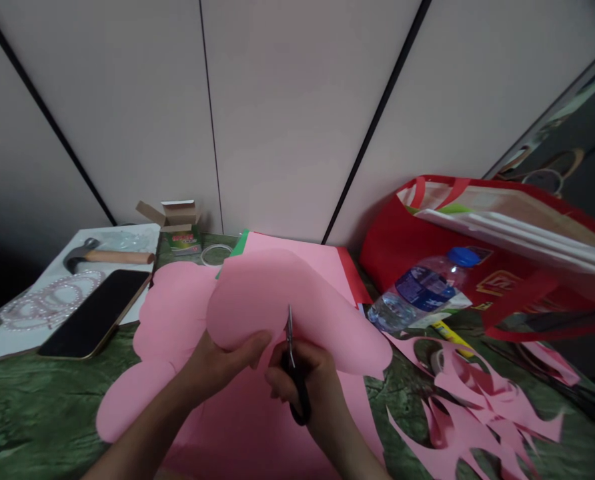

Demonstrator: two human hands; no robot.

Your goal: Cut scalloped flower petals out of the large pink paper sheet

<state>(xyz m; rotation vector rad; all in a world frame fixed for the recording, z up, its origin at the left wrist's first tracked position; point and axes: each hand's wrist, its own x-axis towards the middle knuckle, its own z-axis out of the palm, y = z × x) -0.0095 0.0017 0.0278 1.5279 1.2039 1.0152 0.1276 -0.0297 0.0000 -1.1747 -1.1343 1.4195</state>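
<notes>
A sheet of pink paper (272,287) with a rounded, partly cut outline is held up in front of me. My left hand (222,363) pinches its lower left edge, thumb on top. In my right hand (310,373) is a pair of scissors (297,393) with black handles, the blades pointing up and away at the paper's edge. Beneath lie more pink sheets (257,433). To the left, several pink rounded cut-outs (172,307) rest on the table.
Pink paper scraps (477,407), a water bottle (417,290) and a red bag (517,240) are on the right. On the left are a phone (97,313), a hammer (107,256), beaded strings (52,300) and a small open box (182,233). A wall panel (277,120) stands behind.
</notes>
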